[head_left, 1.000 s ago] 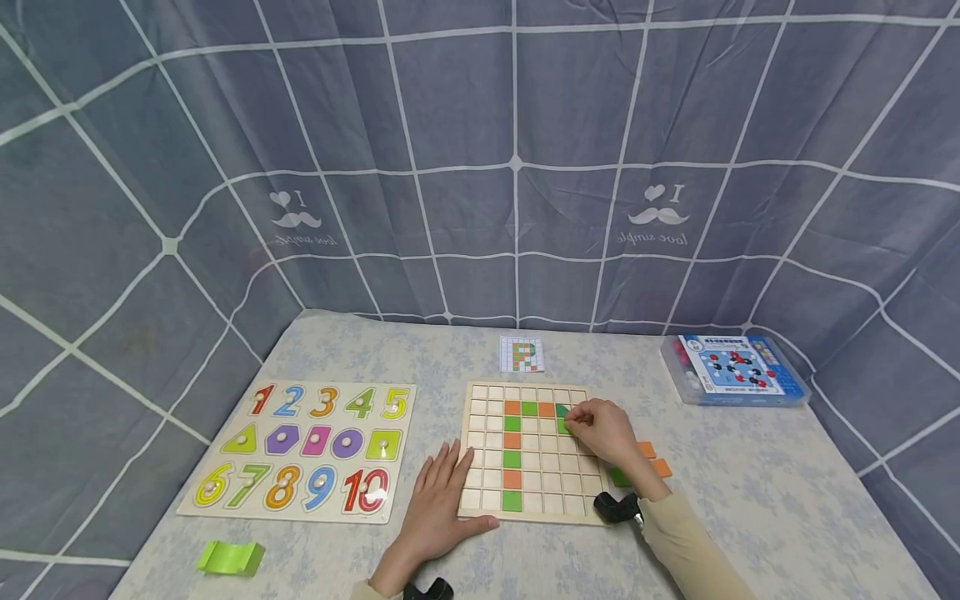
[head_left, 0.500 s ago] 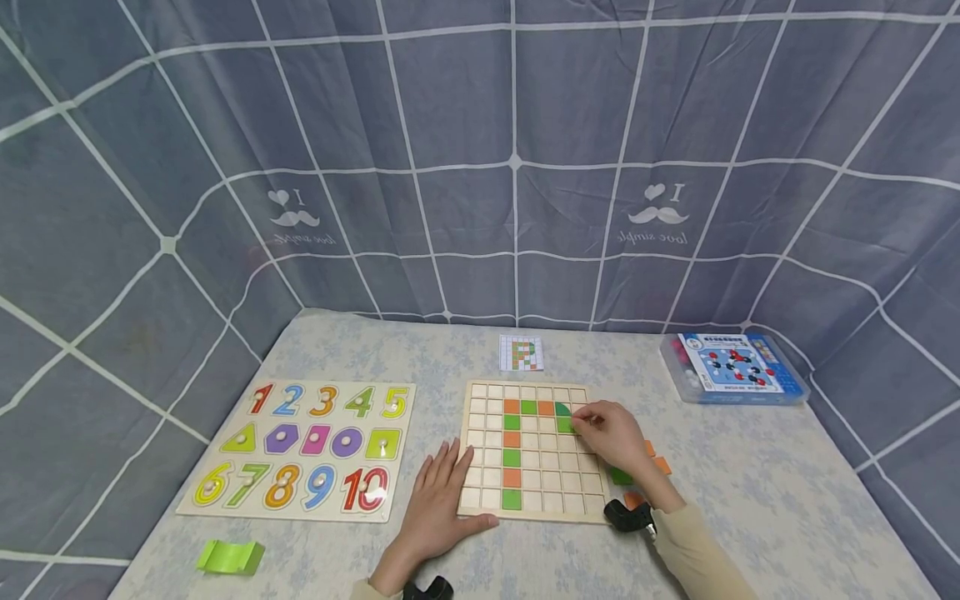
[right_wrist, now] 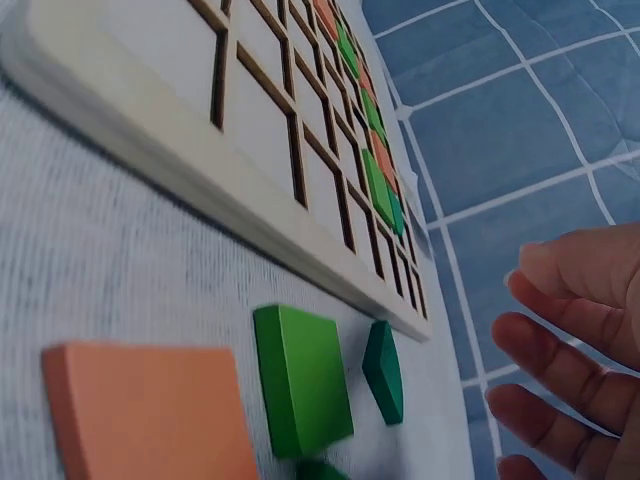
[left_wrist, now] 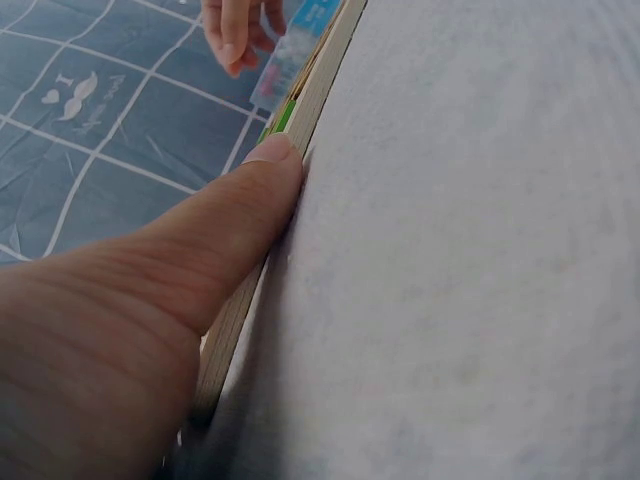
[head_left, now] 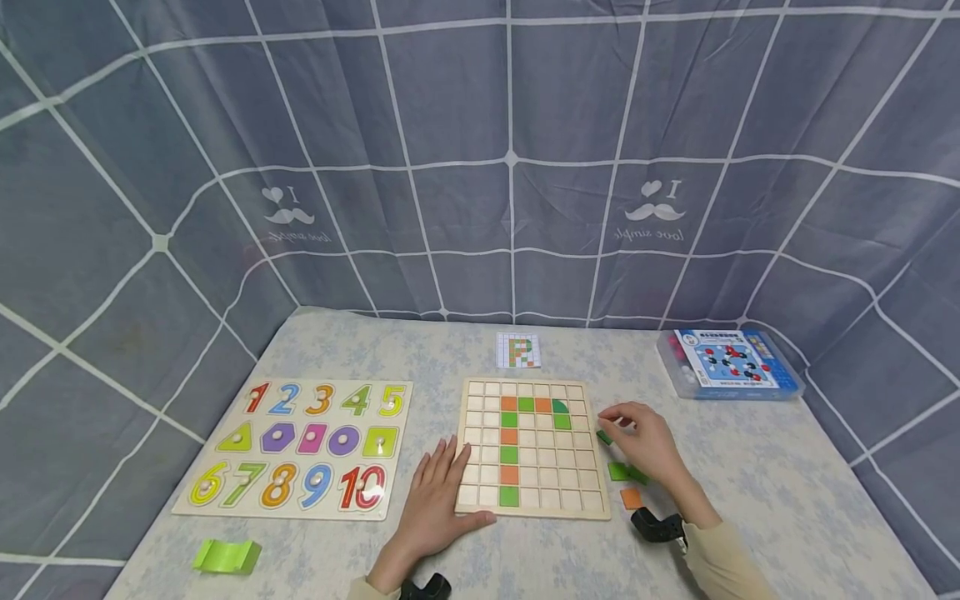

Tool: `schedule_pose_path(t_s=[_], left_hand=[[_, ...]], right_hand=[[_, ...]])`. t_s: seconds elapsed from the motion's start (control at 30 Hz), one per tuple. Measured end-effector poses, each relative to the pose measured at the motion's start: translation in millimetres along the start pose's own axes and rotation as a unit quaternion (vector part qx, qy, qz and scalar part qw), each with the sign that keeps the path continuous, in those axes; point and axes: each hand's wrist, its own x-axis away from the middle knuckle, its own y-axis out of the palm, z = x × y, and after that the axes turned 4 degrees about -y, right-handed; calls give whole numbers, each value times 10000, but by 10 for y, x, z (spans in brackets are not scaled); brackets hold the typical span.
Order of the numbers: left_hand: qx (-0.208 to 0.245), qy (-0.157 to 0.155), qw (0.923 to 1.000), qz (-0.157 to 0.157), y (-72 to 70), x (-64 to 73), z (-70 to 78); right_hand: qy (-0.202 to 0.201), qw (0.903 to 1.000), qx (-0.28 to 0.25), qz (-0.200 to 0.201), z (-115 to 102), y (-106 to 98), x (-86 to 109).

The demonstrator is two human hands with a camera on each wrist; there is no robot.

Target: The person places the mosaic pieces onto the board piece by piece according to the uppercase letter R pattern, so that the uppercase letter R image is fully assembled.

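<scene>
A wooden grid board (head_left: 555,508) lies in the middle of the table. Orange tiles and green tiles (head_left: 509,455) fill part of one column and a row near its top, ending in a dark green rounded tile (head_left: 559,406). My left hand (head_left: 433,508) rests at the board's left edge with fingers extended; in the left wrist view its thumb (left_wrist: 240,210) touches the near edge. Right of the board, my right hand (head_left: 643,440) hovers above loose tiles, fingers loosely bent. The right wrist view shows nothing in its fingers, apart from a dark green piece (right_wrist: 384,375) on the table.
Beside the board lie a loose green tile (head_left: 618,472) and an orange tile (head_left: 632,498). A pattern card (head_left: 518,350) sits behind it. The number puzzle (head_left: 300,450) is on the left, a green curved block (head_left: 227,557) before it, and a plastic box (head_left: 727,365) at the back right.
My right hand has moved right, off the board, to the loose tiles. The green tile under the rounded one now shows fully. My left hand has stayed put.
</scene>
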Motion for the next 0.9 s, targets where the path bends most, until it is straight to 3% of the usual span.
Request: schedule_pose_path(t_s=[0.23,0.9], left_hand=[[-42,10,10000,28,9,-6,-4],[6,19,10000,-18,13,0,-14]], right_hand=[[-108,9995,230,194,60,-63,65],[350,9977,507,-284,190,-23,72]])
